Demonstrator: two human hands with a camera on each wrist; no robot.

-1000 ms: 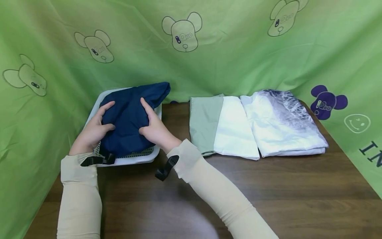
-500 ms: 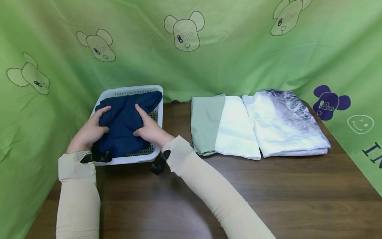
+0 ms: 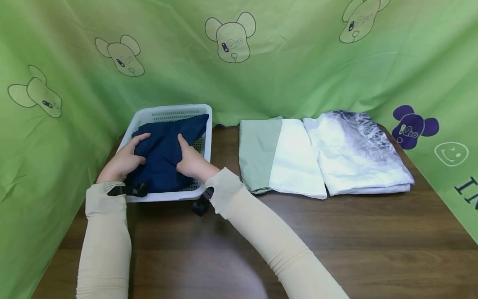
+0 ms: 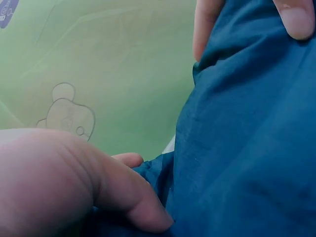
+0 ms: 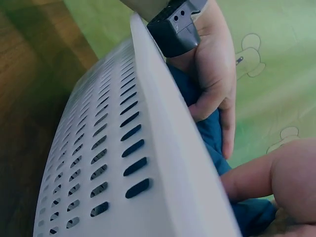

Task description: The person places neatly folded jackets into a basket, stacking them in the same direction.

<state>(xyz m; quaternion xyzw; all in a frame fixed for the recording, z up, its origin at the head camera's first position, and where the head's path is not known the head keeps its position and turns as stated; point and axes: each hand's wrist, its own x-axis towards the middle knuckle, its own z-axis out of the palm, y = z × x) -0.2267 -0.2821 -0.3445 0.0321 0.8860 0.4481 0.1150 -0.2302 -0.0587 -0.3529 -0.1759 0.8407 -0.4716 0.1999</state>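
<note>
A folded navy blue cloth [image 3: 164, 153] lies inside a white plastic basket [image 3: 172, 196] at the left of the table in the head view. My left hand [image 3: 125, 160] grips the cloth's left side, its thumb on top and fingers along the edge. From the other side my right hand [image 3: 194, 162] holds it, index finger stretched over the fabric and thumb pressed in. The left wrist view shows the left thumb [image 4: 143, 202] digging into the navy fabric. In the right wrist view, the basket's slotted wall [image 5: 108, 143] hides most of the cloth.
Right of the basket lies a folded cloth in sage green and white [image 3: 259, 155]. Beside it is a white folded cloth with a grey print [image 3: 358, 158]. A green curtain with bear-like heads [image 3: 298, 62] hangs behind the brown wooden table [image 3: 336, 232].
Both hands have lowered the navy cloth into the basket, baring its back rim. Over the last half second basket, cloth and hands have shifted slightly to the right.
</note>
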